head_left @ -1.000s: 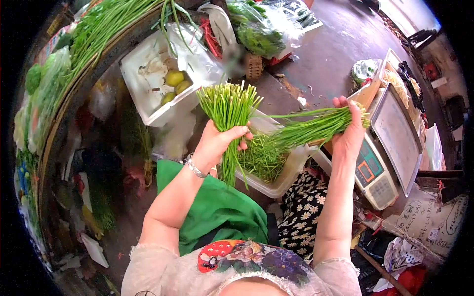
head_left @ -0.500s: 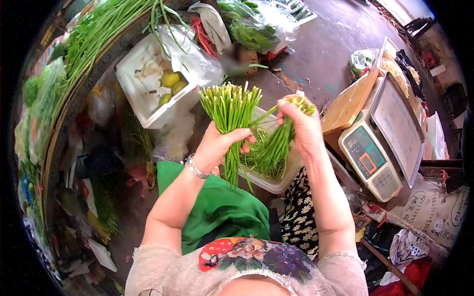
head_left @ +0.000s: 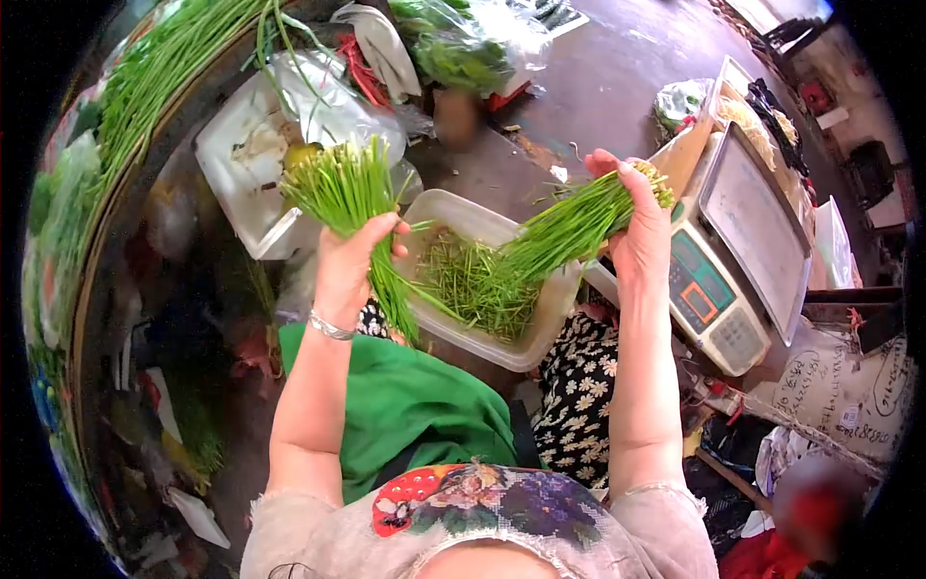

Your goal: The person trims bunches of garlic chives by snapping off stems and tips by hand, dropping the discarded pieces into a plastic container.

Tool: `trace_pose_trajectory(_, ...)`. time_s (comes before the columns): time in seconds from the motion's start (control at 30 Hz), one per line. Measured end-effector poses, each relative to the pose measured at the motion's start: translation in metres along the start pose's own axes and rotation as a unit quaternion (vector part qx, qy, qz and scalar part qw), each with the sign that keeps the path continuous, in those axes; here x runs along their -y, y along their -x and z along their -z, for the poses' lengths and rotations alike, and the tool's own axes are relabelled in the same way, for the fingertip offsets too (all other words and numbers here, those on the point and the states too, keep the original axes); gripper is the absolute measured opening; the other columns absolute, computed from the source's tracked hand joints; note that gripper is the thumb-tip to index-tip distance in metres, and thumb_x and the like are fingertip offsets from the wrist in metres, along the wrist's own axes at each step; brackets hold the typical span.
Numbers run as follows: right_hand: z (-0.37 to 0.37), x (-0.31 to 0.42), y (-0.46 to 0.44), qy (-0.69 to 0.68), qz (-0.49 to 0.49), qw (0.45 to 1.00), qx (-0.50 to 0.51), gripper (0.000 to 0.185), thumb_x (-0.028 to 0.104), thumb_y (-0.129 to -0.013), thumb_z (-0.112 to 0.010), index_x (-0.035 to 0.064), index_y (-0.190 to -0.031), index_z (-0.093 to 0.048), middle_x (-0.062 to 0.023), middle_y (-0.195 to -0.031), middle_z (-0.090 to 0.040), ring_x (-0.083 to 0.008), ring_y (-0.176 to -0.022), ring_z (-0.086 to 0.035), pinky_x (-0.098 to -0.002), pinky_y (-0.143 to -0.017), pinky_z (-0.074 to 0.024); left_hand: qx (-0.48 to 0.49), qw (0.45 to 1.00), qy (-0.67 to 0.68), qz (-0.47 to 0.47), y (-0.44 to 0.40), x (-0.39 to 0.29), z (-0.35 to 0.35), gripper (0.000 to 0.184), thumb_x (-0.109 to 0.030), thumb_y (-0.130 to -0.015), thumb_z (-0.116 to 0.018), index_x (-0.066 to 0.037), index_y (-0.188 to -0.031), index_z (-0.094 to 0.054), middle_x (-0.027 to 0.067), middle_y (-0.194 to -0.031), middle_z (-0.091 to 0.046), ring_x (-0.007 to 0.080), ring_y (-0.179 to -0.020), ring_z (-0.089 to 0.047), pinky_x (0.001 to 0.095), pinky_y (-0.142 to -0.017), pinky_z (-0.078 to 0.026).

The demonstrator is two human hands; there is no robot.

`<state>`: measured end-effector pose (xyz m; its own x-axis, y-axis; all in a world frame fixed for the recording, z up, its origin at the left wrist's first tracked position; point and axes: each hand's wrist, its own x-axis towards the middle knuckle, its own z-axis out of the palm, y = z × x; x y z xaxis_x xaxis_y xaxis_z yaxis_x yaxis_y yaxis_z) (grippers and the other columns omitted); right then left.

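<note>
Between the left hand [head_left: 355, 259] and the right hand [head_left: 639, 230] there is free room, above the plastic tub [head_left: 451, 201], whose far rim is uncovered. The left grip is pinching one bundle of green stalks [head_left: 349, 183], at the tub's left edge; the right grip is closed around a second bundle [head_left: 571, 228], its loose ends over the tub, near the scale [head_left: 716, 299]. On the cardboard [head_left: 830, 398] there is handwriting with digits, too small for sure reading. The yellow fruit [head_left: 302, 153] is mostly hidden behind the left stalks, and beyond the tub a brown patch [head_left: 458, 118] is blurred
</note>
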<state>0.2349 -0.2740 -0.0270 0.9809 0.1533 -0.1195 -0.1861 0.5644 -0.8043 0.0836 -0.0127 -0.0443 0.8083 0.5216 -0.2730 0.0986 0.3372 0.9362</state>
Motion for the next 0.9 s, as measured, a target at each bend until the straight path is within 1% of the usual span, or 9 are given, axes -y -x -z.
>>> trace_pose_trajectory(0.1,-0.004,-0.006,0.004,0.067,-0.022,0.996,0.049,0.012,0.007,-0.085,-0.063,0.0040,-0.095,-0.058,-0.0138,-0.092,-0.069,-0.0220,-0.089,-0.066,-0.0332,-0.075,-0.0534,0.056,0.998,0.001,0.019,0.007,-0.003,-0.007,0.023,-0.009,-0.082,-0.070,0.001,-0.102,-0.064,0.0109,-0.082,-0.069,0.0175,-0.069,-0.065,0.0287,-0.054,-0.053)
trace_pose_trajectory(0.17,-0.010,-0.016,0.010,0.099,-0.050,0.988,0.110,0.014,0.004,-0.084,-0.063,0.0051,-0.096,-0.057,-0.0084,-0.079,-0.066,-0.0157,-0.069,-0.063,-0.0296,-0.066,-0.0521,0.095,0.994,0.009,0.045,0.010,-0.001,-0.012,0.024,-0.009,-0.082,-0.071,0.001,-0.103,-0.063,0.0108,-0.082,-0.068,0.0175,-0.071,-0.065,0.0292,-0.055,-0.053)
trace_pose_trajectory(0.23,-0.020,-0.029,0.016,0.161,-0.064,0.978,0.118,0.016,0.004,-0.082,-0.067,0.0045,-0.096,-0.058,-0.0045,-0.075,-0.064,-0.0126,-0.064,-0.060,-0.0255,-0.061,-0.0501,0.111,0.993,0.006,0.049,0.012,0.001,-0.017,0.025,-0.009,-0.082,-0.071,0.001,-0.103,-0.063,0.0103,-0.082,-0.068,0.0175,-0.071,-0.065,0.0294,-0.055,-0.052)
trace_pose_trajectory(0.3,-0.034,-0.035,0.026,0.173,-0.102,0.966,0.161,0.020,0.005,-0.078,-0.075,0.0039,-0.095,-0.064,-0.0011,-0.077,-0.064,-0.0090,-0.063,-0.058,-0.0225,-0.057,-0.0482,0.131,0.990,0.005,0.055,0.015,0.006,-0.024,0.025,-0.009,-0.082,-0.071,0.001,-0.103,-0.062,0.0098,-0.082,-0.067,0.0175,-0.072,-0.065,0.0295,-0.055,-0.052)
trace_pose_trajectory(0.43,-0.045,-0.057,0.036,0.172,-0.137,0.952,0.214,0.016,0.004,-0.080,-0.073,0.0014,-0.093,-0.064,-0.0005,-0.075,-0.063,-0.0078,-0.061,-0.056,-0.0227,-0.056,-0.0460,0.156,0.986,-0.017,0.051,0.021,0.011,-0.032,0.024,-0.009,-0.083,-0.070,-0.001,-0.103,-0.062,0.0090,-0.085,-0.066,0.0179,-0.070,-0.064,0.0300,-0.054,-0.051)
trace_pose_trajectory(0.6,-0.032,-0.039,0.019,0.117,-0.067,0.982,0.130,0.013,0.013,-0.083,-0.070,0.0051,-0.090,-0.062,-0.0014,-0.069,-0.062,-0.0109,-0.061,-0.057,-0.0257,-0.062,-0.0463,0.167,0.984,-0.009,0.060,0.020,0.011,-0.024,0.026,-0.009,-0.083,-0.070,-0.001,-0.106,-0.060,0.0088,-0.089,-0.066,0.0188,-0.072,-0.065,0.0316,-0.055,-0.052)
trace_pose_trajectory(0.7,-0.024,-0.012,0.010,0.002,-0.105,0.994,0.041,0.016,0.013,-0.083,-0.069,0.0067,-0.093,-0.059,-0.0059,-0.075,-0.065,-0.0176,-0.071,-0.065,-0.0307,-0.069,-0.0508,0.157,0.985,-0.006,0.067,0.020,0.007,-0.024,0.026,-0.008,-0.083,-0.070,-0.001,-0.106,-0.060,0.0088,-0.094,-0.066,0.0194,-0.076,-0.065,0.0319,-0.056,-0.053)
trace_pose_trajectory(0.73,-0.024,-0.011,0.012,0.028,-0.093,0.993,0.062,0.015,0.011,-0.083,-0.069,0.0069,-0.092,-0.058,-0.0075,-0.078,-0.065,-0.0203,-0.072,-0.066,-0.0310,-0.067,-0.0520,0.146,0.987,-0.003,0.074,0.021,0.006,-0.026,0.026,-0.008,-0.083,-0.070,-0.001,-0.107,-0.060,0.0088,-0.096,-0.066,0.0197,-0.078,-0.066,0.0317,-0.057,-0.054)
trace_pose_trajectory(0.9,-0.038,-0.041,0.024,0.121,-0.137,0.970,0.162,0.021,0.008,-0.078,-0.075,0.0035,-0.094,-0.063,-0.0023,-0.076,-0.063,-0.0118,-0.063,-0.059,-0.0253,-0.059,-0.0481,0.159,0.984,-0.003,0.084,0.023,0.008,-0.031,0.028,-0.007,-0.084,-0.069,-0.001,-0.109,-0.059,0.0084,-0.094,-0.065,0.0203,-0.079,-0.066,0.0308,-0.057,-0.054)
